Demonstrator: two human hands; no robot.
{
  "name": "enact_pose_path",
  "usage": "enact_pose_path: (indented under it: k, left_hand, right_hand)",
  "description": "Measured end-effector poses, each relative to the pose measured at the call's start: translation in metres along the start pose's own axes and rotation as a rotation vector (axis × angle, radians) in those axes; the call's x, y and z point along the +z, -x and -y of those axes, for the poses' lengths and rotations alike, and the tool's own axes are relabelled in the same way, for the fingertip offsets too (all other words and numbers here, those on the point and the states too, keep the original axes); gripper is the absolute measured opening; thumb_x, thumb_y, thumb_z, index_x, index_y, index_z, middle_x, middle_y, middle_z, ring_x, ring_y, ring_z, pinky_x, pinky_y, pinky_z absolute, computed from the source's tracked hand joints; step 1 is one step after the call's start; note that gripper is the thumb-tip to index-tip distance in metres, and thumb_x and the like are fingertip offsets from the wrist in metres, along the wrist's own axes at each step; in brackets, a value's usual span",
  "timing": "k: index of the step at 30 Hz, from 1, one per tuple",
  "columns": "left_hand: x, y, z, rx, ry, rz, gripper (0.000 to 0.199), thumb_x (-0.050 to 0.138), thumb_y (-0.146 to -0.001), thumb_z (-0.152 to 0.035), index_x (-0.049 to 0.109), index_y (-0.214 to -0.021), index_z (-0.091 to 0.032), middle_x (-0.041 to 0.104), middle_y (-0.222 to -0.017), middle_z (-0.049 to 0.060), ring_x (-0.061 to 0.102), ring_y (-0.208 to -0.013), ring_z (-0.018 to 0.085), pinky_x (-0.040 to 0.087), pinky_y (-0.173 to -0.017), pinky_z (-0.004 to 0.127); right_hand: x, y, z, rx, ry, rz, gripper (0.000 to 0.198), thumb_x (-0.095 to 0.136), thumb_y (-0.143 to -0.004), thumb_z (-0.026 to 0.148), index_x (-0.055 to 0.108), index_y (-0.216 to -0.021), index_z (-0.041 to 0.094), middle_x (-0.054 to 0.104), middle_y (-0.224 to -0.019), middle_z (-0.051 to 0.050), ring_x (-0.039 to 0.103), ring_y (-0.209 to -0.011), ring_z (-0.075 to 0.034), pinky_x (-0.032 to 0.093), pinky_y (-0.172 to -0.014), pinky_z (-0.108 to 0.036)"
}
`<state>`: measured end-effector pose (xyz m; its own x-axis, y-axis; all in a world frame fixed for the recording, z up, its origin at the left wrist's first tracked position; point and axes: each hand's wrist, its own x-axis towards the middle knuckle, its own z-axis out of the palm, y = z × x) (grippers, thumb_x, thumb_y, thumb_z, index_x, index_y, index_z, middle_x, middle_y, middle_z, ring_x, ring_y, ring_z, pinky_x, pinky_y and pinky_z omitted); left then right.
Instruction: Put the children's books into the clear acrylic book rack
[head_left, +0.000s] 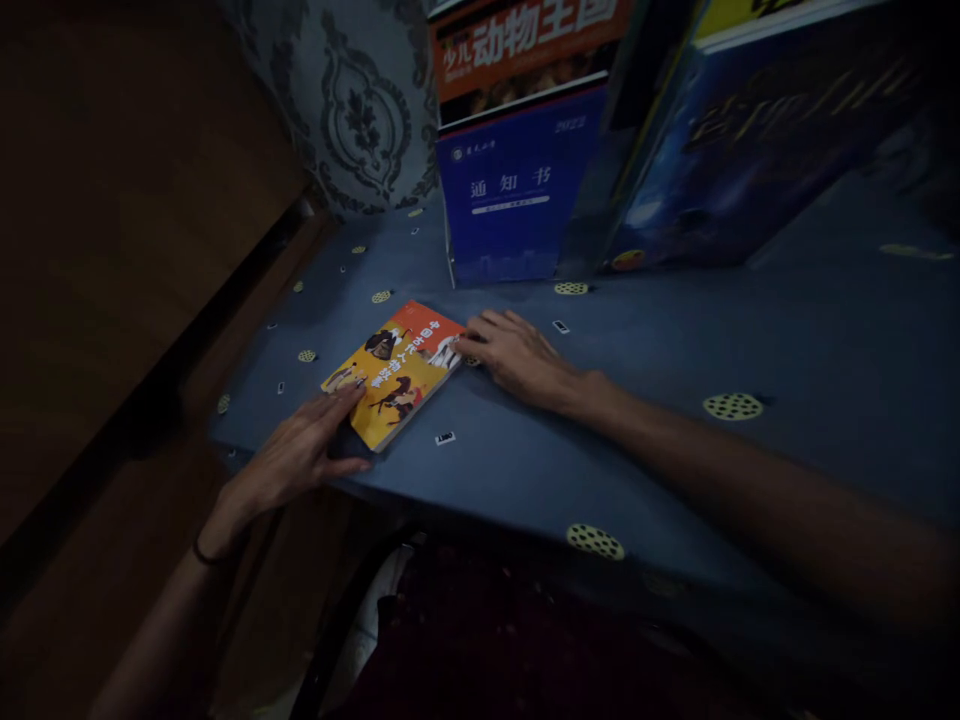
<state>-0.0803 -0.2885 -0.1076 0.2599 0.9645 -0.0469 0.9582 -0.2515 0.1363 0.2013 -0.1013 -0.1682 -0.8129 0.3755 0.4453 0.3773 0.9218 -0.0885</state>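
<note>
A small paperback book (401,375) with a yellow and orange cover lies at an angle on the blue patterned tablecloth, showing drawn figures and Chinese characters. Across its lower left edge rest the outstretched fingers of my left hand (304,445). That thumb is spread apart near the book's bottom corner. My right hand (517,360) reaches in from the other side, with its fingers bent and their tips closed at the book's right corner. Part of that corner is hidden under the fingertips.
Behind the book stand a blue booklet (517,210), an orange-covered book (525,50) and a large dark blue book (750,140). Grey patterned fabric (367,120) hangs at the back left. The table's edge (480,515) runs along the front, above a dark chair.
</note>
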Motion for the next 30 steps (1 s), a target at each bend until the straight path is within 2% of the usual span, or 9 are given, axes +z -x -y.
enact_pose_path:
  k: [4, 8, 12, 15, 19, 23, 27, 30]
  left_hand:
    - [0.015, 0.003, -0.022, 0.048, -0.089, -0.136, 0.072, 0.056, -0.090, -0.060, 0.040, -0.146, -0.018, 0.051, -0.148, 0.017, 0.050, -0.136, 0.030, 0.045, -0.111, 0.050]
    - [0.029, -0.003, -0.044, 0.022, -0.176, -0.282, 0.064, 0.056, -0.090, -0.060, 0.050, -0.134, -0.014, 0.058, -0.139, 0.019, 0.054, -0.129, 0.033, 0.048, -0.106, 0.053]
    - [0.032, -0.010, -0.063, -0.051, -0.224, -0.310, 0.048, 0.056, -0.094, -0.048, 0.053, -0.129, -0.015, 0.063, -0.126, 0.016, 0.058, -0.118, 0.033, 0.058, -0.090, 0.048]
    - [0.030, -0.013, -0.068, -0.036, -0.254, -0.315, 0.039, 0.056, -0.095, -0.040, 0.055, -0.125, -0.014, 0.066, -0.119, 0.014, 0.060, -0.113, 0.032, 0.060, -0.083, 0.045]
    - [0.022, -0.016, -0.064, 0.011, -0.243, -0.248, 0.034, 0.054, -0.096, -0.036, 0.058, -0.121, -0.014, 0.069, -0.118, 0.014, 0.063, -0.108, 0.030, 0.058, -0.085, 0.043]
    - [0.003, -0.020, -0.059, 0.047, -0.114, -0.139, 0.030, 0.048, -0.099, -0.032, 0.061, -0.120, -0.015, 0.073, -0.105, 0.010, 0.069, -0.095, 0.024, 0.057, -0.082, 0.036]
    - [-0.018, -0.022, -0.056, 0.009, 0.041, -0.028, 0.034, 0.045, -0.100, -0.033, 0.062, -0.125, -0.017, 0.074, -0.111, 0.009, 0.072, -0.094, 0.021, 0.056, -0.081, 0.032]
    - [-0.026, -0.023, -0.052, 0.004, 0.092, 0.003, 0.037, 0.044, -0.100, -0.035, 0.062, -0.128, -0.017, 0.075, -0.111, 0.009, 0.073, -0.092, 0.021, 0.056, -0.079, 0.030]
  right_hand:
    - [0.018, -0.028, -0.009, 0.053, -0.025, -0.039, 0.028, 0.051, -0.090, 0.006, 0.069, -0.107, 0.019, 0.063, -0.104, -0.011, 0.050, -0.097, -0.025, 0.038, -0.079, -0.035]
    - [0.024, -0.030, -0.006, 0.078, -0.040, -0.069, 0.031, 0.047, -0.091, 0.006, 0.070, -0.108, 0.018, 0.064, -0.105, -0.012, 0.050, -0.095, -0.026, 0.039, -0.078, -0.035]
    - [0.023, -0.021, 0.000, 0.060, -0.115, -0.123, 0.034, 0.045, -0.092, 0.005, 0.069, -0.112, 0.019, 0.066, -0.108, -0.011, 0.053, -0.100, -0.025, 0.040, -0.084, -0.038]
    - [0.021, -0.017, 0.010, 0.021, -0.249, -0.178, 0.037, 0.043, -0.093, 0.004, 0.067, -0.118, 0.019, 0.068, -0.109, -0.010, 0.056, -0.105, -0.024, 0.041, -0.091, -0.041]
    - [0.017, -0.014, 0.032, -0.041, -0.453, -0.186, 0.040, 0.044, -0.091, 0.003, 0.067, -0.119, 0.020, 0.071, -0.111, -0.008, 0.061, -0.106, -0.021, 0.043, -0.098, -0.045]
    - [0.012, -0.012, 0.050, -0.052, -0.607, -0.184, 0.037, 0.045, -0.091, 0.005, 0.067, -0.117, 0.019, 0.073, -0.108, -0.007, 0.064, -0.104, -0.020, 0.046, -0.098, -0.046]
    - [0.011, -0.012, 0.056, -0.062, -0.682, -0.230, 0.033, 0.045, -0.093, 0.008, 0.067, -0.115, 0.018, 0.074, -0.104, -0.007, 0.065, -0.100, -0.019, 0.049, -0.096, -0.045]
    - [0.011, -0.012, 0.057, -0.050, -0.691, -0.234, 0.031, 0.046, -0.094, 0.010, 0.067, -0.114, 0.020, 0.074, -0.105, -0.006, 0.065, -0.100, -0.018, 0.049, -0.098, -0.047]
